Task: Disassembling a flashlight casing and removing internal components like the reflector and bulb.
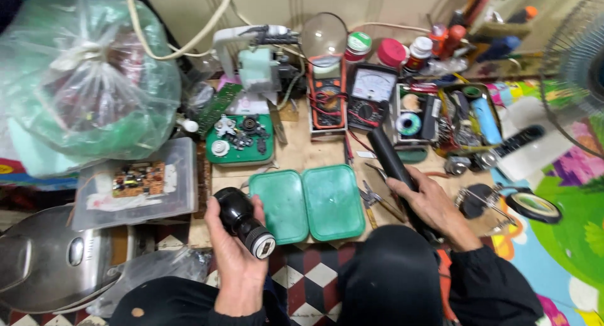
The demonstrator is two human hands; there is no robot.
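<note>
L hand [234,263] grips black torch head [242,222] | R hand [434,206] grips black tube [391,156] | green tin [307,202] btwn

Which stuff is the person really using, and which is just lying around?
In use:
left hand holding black bulb-shaped part
right hand holding black tube

Lying about:
open green tin
two multimeters
pliers
circuit board
plastic bag

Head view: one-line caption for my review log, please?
Left hand holds a black flashlight head, right hand a black tube, above open green tin.
</note>
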